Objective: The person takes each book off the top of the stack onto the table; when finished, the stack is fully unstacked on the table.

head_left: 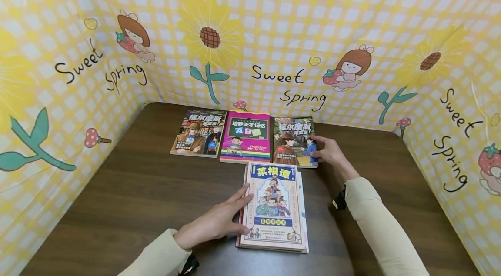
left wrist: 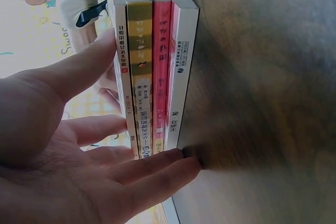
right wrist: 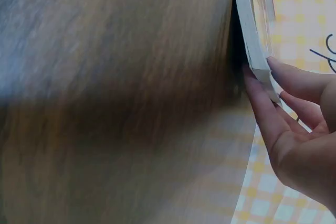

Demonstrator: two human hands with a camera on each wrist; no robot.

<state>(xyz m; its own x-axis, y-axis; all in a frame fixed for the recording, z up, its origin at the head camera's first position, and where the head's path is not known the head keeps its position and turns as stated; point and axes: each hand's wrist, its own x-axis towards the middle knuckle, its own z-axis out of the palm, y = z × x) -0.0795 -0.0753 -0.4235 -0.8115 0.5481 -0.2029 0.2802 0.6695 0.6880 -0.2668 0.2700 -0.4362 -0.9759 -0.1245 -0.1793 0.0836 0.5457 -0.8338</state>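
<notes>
My left hand (head_left: 216, 223) rests against the left side of a stack of books topped by a cream book (head_left: 272, 233) with a blue-and-yellow title. In the left wrist view, its fingers lie along the spines, among them a red spine (left wrist: 161, 51), and the thumb touches the top book's edge. At the back right, my right hand (head_left: 333, 153) pinches the right edge of a detective comic paperback (head_left: 287, 140). The right wrist view shows fingers on both sides of that paperback's corner (right wrist: 253, 51), which lies close to the table.
Left of the pinched paperback lie a pink ABC book (head_left: 244, 137) and another detective paperback (head_left: 198, 132), forming a row at the back of the dark wooden table (head_left: 137, 197). A yellow checked cloth (head_left: 266, 32) walls in the back and both sides.
</notes>
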